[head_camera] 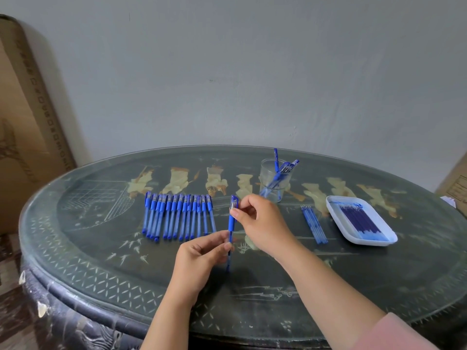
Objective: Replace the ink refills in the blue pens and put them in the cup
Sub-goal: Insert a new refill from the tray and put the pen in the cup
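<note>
Left hand (202, 251) pinches the blue pen (231, 223) low on its barrel, right hand (260, 221) its cap end, likely to pull it apart. The cup (265, 173) waits within reach near the far edge of the surface (379, 274).

Dark oval table (101, 248), painted figures under glass; cardboard box (22, 122) left, against grey wall (227, 72).

Soft, cool, even light; wide-angle view bowed at the edges.
The wall (227, 72) was evenly grey, and the table (75, 271) showed a pale sheen on its glass top along the far rim. Only faint, diffuse shadows lay under the left hand (199, 258) and right hand (262, 223). The cardboard box (22, 122) at the left edge curved with lens distortion; the pen (231, 221) looked slightly soft.
</note>
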Tool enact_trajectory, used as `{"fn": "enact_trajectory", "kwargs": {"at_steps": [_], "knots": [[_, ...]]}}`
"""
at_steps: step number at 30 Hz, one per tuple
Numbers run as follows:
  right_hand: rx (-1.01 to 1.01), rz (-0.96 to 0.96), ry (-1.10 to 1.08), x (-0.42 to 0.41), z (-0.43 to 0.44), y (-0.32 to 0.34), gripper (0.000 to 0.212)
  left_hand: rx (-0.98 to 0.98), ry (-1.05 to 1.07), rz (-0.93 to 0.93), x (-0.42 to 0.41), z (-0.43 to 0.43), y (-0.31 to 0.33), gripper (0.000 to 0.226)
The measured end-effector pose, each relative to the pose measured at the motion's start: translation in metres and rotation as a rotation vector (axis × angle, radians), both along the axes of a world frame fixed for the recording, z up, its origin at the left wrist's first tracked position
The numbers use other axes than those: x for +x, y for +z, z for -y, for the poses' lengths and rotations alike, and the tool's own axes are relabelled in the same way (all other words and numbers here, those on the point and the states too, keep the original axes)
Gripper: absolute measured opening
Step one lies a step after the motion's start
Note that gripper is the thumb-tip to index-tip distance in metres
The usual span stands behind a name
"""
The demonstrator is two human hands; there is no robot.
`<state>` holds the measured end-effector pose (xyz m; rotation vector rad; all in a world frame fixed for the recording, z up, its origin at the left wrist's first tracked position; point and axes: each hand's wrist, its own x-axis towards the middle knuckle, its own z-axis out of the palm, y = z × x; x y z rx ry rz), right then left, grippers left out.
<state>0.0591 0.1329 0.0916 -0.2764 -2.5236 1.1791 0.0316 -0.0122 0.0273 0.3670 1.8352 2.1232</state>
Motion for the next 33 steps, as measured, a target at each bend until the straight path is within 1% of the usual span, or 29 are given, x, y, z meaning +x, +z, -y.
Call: {"fn": "enact_trajectory", "kwargs": {"at_steps": [5, 9, 13, 17, 22, 25, 27, 29, 33], "knots": [[0.029, 0.015, -0.006, 0.0, 0.002, -0.005, 0.013, -0.016, -0.01, -0.028, 0.0, -0.002, 0.0, 0.024], [-0.095, -0.026, -0.037, 0.005, -0.001, -0.008, 0.009, -0.041, 0.004, -0.085, 0.0, -0.005, 0.002, 0.025], [-0.224, -0.149, -0.125, 0.009, -0.012, -0.003, 0.007, 0.075, 0.095, -0.088, -0.004, -0.002, 0.004, 0.021], [-0.257, -0.3, -0.244, 0.006, -0.036, 0.018, 0.01, 0.161, 0.241, -0.097, -0.018, 0.007, 0.008, 0.017], [-0.178, -0.522, -0.417, -0.011, -0.072, 0.047, 0.004, 0.188, 0.459, -0.087, -0.033, 0.016, 0.0, 0.016], [-0.125, -0.615, -0.479, -0.024, -0.09, 0.062, 0.005, 0.222, 0.551, -0.072, -0.038, 0.019, -0.003, 0.015], [-0.09, -0.618, -0.499, -0.034, -0.1, 0.067, 0.006, 0.234, 0.575, -0.081, -0.04, 0.02, -0.004, 0.014], [-0.027, -0.58, -0.499, -0.043, -0.107, 0.067, 0.006, 0.247, 0.583, -0.088, -0.042, 0.019, -0.003, 0.015], [0.076, -0.419, -0.479, -0.058, -0.115, 0.056, 0.009, 0.248, 0.592, -0.093, -0.046, 0.017, -0.001, 0.015]]}}
